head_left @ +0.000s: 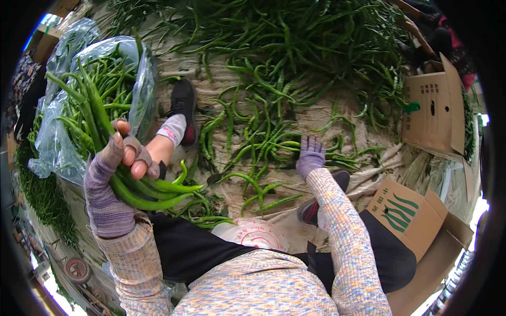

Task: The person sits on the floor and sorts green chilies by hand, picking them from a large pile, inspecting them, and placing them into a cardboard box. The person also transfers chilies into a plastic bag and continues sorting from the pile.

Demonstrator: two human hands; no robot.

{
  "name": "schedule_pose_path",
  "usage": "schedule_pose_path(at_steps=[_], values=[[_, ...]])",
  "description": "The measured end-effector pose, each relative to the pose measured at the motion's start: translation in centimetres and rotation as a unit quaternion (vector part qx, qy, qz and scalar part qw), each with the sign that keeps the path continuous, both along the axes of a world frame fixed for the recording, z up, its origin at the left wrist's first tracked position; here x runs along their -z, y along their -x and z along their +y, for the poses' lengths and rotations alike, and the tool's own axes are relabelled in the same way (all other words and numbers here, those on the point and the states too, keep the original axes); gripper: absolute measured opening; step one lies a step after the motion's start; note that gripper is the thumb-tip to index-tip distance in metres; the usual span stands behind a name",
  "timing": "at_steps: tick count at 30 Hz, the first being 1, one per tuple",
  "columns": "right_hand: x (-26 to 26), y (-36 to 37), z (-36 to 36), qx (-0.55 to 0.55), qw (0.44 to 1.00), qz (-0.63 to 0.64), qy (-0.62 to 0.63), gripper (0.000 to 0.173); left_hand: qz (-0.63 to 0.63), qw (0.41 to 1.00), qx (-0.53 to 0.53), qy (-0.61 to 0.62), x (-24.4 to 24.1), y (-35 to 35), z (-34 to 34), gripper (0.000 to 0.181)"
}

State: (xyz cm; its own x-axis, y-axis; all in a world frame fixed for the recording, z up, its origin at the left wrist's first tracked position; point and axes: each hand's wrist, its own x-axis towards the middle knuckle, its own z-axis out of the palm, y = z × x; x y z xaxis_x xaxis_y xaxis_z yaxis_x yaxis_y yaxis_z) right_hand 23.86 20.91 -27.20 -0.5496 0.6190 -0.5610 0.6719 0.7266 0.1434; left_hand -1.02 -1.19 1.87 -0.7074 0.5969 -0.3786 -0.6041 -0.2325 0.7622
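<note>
My left hand [104, 173], in a purple knit glove with bare fingertips, is raised at the left and closed around a bunch of long green chili peppers [154, 195]. The peppers stick out both above and below the fist. My right hand [311, 155], also gloved in purple, reaches palm down onto loose green peppers [272, 142] strewn over a beige cloth [233, 193]. Its fingers are stretched out and slightly apart; whatever lies under the palm is hidden. Just beyond my left hand stands a clear plastic bag [146, 79] full of peppers.
A large heap of peppers [292, 35] covers the far side. At right are an upright cardboard box [423, 110] and an open carton [407, 221] with printed peppers. A white plastic bag [257, 235] lies between my legs. Another person's arm [417, 33] shows at upper right.
</note>
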Motion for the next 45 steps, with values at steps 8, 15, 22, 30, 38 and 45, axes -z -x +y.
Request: schedule_pose_path(at_steps=[8,15,22,30,38,45], values=[[-0.7,-3.2,4.3,-0.041,0.984,0.166,0.044,0.052,0.049,0.998,-0.031,0.022,0.2,-0.1,0.7,0.031],[-6.3,2.2,1.8,-0.214,0.937,0.271,0.051,0.03,0.065,0.995,-0.078,0.01,-0.1,-0.1,-0.1,0.031],[-0.6,6.9,-4.9,-0.47,0.879,0.069,0.047,0.053,0.067,0.996,-0.051,-0.005,0.8,0.5,-1.6,0.028],[-1.0,10.9,-1.9,-0.332,0.941,0.031,0.06,0.047,0.084,0.993,-0.085,0.005,-0.3,0.1,-1.0,0.03],[-9.6,8.2,4.4,0.114,0.94,0.319,0.048,0.034,0.073,0.994,-0.062,-0.045,-0.5,0.4,-2.3,0.03],[-7.7,5.4,-10.8,-0.149,0.982,0.017,0.116,0.046,0.07,0.992,-0.09,-0.051,0.0,0.1,-3.4,0.026]])
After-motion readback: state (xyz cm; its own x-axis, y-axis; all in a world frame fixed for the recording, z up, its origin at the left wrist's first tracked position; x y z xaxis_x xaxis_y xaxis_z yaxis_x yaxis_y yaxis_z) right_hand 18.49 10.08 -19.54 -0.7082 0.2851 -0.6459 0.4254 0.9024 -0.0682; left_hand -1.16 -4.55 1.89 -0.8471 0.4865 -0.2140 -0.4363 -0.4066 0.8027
